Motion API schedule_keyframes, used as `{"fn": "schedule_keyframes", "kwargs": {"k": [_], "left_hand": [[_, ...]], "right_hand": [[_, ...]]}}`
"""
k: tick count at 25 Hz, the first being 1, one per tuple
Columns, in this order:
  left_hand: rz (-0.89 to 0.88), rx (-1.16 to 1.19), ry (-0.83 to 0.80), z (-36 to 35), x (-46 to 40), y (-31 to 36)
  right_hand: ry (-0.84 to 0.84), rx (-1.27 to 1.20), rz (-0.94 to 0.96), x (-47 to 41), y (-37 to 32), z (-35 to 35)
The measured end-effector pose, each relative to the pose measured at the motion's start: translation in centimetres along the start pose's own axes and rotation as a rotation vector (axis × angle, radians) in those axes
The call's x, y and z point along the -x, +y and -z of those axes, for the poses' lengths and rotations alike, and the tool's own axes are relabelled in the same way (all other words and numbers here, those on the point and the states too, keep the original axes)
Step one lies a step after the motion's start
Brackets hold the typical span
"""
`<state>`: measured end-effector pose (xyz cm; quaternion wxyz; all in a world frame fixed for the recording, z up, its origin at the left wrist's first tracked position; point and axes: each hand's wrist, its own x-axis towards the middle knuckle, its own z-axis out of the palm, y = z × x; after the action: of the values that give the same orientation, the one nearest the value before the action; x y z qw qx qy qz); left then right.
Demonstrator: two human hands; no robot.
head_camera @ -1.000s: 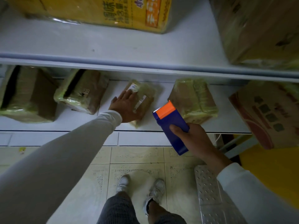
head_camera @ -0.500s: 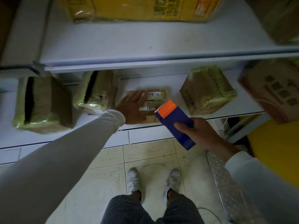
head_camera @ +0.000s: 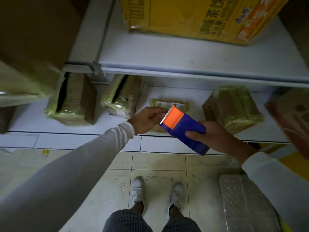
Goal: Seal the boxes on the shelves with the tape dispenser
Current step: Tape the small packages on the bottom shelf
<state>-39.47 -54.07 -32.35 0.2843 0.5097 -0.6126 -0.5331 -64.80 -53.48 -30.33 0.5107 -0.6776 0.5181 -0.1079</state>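
Observation:
My right hand [head_camera: 215, 136] grips a blue tape dispenser [head_camera: 185, 129] with an orange head and a toothed blade, held above the lower shelf's front edge. My left hand [head_camera: 148, 120] is at the blade end, fingers pinched together right by the teeth; whether tape is between them I cannot tell. Behind both hands a small flat box [head_camera: 168, 104] with a white label lies on the lower white shelf [head_camera: 33, 118]. Taped brown boxes stand on the same shelf: one at left [head_camera: 73, 101], one left of centre [head_camera: 122, 96], one at right [head_camera: 234, 108].
A large yellow printed carton [head_camera: 200, 17] sits on the upper shelf [head_camera: 167, 54]. A red-printed carton [head_camera: 291, 121] is at the right edge, a big wrapped box [head_camera: 25, 64] at the upper left. A metal step plate [head_camera: 247, 201] lies on the tiled floor beside my feet.
My left hand has lifted off the small flat box and come to the dispenser's blade, fingers now pinched. The view has shifted, and the dispenser stays in my right hand.

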Motion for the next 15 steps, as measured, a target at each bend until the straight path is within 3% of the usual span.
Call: {"fn": "schedule_keyframes", "kwargs": {"k": [5, 15], "left_hand": [[0.066, 0.125, 0.062, -0.7, 0.8, -0.2], [0.209, 0.204, -0.032, -1.1, 2.0, -1.9]], "right_hand": [[-0.088, 0.028, 0.045, -1.3, 0.2, 0.4], [-0.214, 0.121, 0.094, -2.3, 0.4, 1.6]]}}
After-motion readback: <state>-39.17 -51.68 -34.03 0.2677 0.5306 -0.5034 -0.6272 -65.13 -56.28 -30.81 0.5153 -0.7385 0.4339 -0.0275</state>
